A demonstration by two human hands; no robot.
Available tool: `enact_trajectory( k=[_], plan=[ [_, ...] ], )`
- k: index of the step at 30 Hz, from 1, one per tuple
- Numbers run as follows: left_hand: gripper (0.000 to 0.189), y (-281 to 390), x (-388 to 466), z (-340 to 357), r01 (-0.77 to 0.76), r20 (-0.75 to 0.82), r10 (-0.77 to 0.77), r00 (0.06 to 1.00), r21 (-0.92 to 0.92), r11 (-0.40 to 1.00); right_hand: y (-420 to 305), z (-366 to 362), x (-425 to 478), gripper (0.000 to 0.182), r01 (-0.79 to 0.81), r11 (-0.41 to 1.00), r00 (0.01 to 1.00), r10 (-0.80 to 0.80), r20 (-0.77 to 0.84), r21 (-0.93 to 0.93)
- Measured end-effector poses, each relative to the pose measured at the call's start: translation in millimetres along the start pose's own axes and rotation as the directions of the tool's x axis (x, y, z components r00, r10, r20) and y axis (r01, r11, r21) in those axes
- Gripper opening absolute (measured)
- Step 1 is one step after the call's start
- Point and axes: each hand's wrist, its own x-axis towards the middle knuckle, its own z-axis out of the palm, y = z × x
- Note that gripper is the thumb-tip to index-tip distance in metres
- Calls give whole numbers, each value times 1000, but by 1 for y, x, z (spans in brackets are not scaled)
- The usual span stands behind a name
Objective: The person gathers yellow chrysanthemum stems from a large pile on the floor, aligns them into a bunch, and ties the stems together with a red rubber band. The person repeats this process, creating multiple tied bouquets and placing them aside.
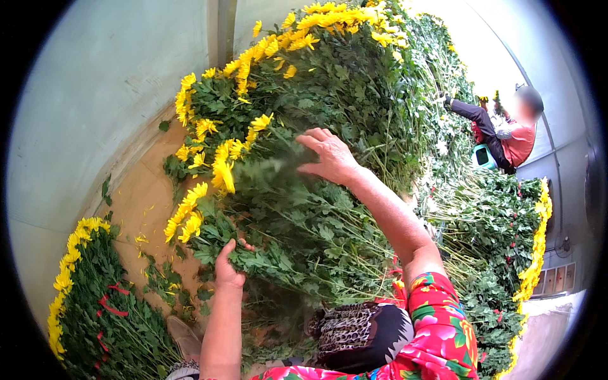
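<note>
My left hand is closed around the leafy stems of a bunch of yellow chrysanthemums, whose heads point left. The stems of that bunch run right across my lap. Above it, my right hand has its fingers spread over more cut chrysanthemums, some of them blurred; no stem shows in its grasp. Beyond both hands lies a large heap of yellow chrysanthemums with dark green leaves. Red ties hang near my right elbow.
Bunches with red ties lie at the lower left and along the right. A co-worker sits at the far right beside a teal stool. Loose petals and leaves litter the brown floor. A pale wall stands at left.
</note>
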Motion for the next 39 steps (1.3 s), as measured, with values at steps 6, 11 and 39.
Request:
enact_trajectory(
  k=[6, 11, 39],
  plan=[
    [25, 2, 4, -1, -40, -16, 40, 999, 21, 999, 152, -3, -44, 75, -728, 679, 592, 554, -585, -94],
    [28, 11, 7, -13, -19, 1, 19, 1000, -14, 1000, 228, 15, -92, 81, -799, 422, 368, 907, -207, 428],
    [28, -3, -4, -3, 3, -5, -3, 1000, -12, 1000, 129, 19, -68, 51, -438, 771, 899, 389, -203, -462]
  ],
)
